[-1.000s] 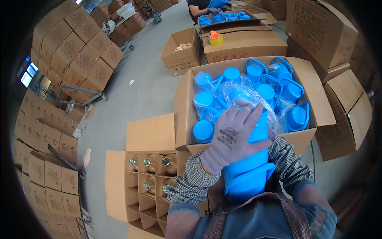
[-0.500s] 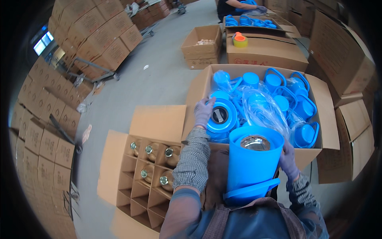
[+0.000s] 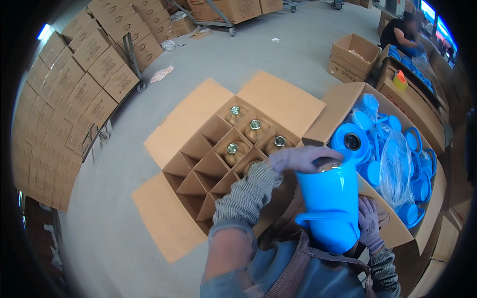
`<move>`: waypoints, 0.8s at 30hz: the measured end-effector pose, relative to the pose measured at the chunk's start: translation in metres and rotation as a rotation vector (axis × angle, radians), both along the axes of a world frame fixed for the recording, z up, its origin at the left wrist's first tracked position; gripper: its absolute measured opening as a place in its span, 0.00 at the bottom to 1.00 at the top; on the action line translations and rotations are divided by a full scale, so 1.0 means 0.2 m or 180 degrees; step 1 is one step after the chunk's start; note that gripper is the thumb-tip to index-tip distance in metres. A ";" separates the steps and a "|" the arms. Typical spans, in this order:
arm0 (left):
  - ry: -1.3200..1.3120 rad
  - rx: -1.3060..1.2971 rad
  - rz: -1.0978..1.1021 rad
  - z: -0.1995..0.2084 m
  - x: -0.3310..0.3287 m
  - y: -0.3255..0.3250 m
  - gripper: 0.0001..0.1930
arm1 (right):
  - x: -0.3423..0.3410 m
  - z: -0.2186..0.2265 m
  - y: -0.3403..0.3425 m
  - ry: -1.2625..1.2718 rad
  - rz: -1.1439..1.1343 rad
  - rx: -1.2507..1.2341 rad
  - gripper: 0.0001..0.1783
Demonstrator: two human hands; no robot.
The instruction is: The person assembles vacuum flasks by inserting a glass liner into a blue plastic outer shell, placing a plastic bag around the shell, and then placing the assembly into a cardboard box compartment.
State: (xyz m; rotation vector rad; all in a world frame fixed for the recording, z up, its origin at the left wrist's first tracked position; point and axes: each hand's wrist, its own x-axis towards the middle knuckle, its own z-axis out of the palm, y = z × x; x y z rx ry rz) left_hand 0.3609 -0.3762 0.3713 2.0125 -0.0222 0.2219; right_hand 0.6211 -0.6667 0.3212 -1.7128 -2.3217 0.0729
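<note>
I hold a tall blue plastic jug (image 3: 330, 208) with a side handle upright against my body. My right hand (image 3: 370, 226), in a grey glove, grips its lower right side. My gloved left hand (image 3: 298, 159) lies across the jug's mouth with the fingers together, and a shiny silver liner (image 3: 332, 166) shows just under it. To the left stands an open carton with cardboard dividers (image 3: 198, 171), holding several silver-topped liners (image 3: 255, 125) in its far cells. To the right is an open carton (image 3: 343, 107) full of blue plastic parts (image 3: 392, 164) and clear bags.
Stacked sealed cartons (image 3: 74, 74) line the left side on trolleys, and more stand on a cart (image 3: 223, 10) at the back. Another person (image 3: 402, 32) works at the far right beside a small open box (image 3: 355, 52) and a yellow bottle with an orange cap (image 3: 400, 79). The floor is grey concrete.
My view has swung left, bringing the divided carton into the middle. My left hand left the blue parts carton and came onto the jug's mouth. My right hand still holds the jug.
</note>
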 end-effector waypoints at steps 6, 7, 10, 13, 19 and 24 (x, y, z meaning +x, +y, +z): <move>-0.1059 -0.3105 0.1683 -0.72 -0.70 -0.37 0.40 | -0.09 -0.14 0.44 -0.0080 0.1082 -0.0865 0.28; -0.1169 -0.3279 0.2003 -0.83 -0.76 -0.36 0.39 | -0.15 -0.02 0.51 -0.0376 0.1621 -0.0198 0.26; -0.1380 -0.2399 0.2813 -0.73 -0.87 -0.29 0.33 | -0.31 0.13 0.79 0.0035 0.1936 -0.0420 0.23; -0.1743 -0.1984 0.3049 -0.61 -1.09 0.05 0.26 | -0.50 0.24 1.13 0.0547 0.2209 -0.0570 0.19; -0.2721 -0.4324 0.3033 -0.58 -1.64 0.76 0.39 | -0.99 0.09 1.86 0.2371 0.1416 -0.1413 0.12; -0.2392 -0.3713 0.4086 -0.95 -1.79 0.93 0.41 | -1.24 -0.09 2.27 0.2199 0.0881 -0.1450 0.06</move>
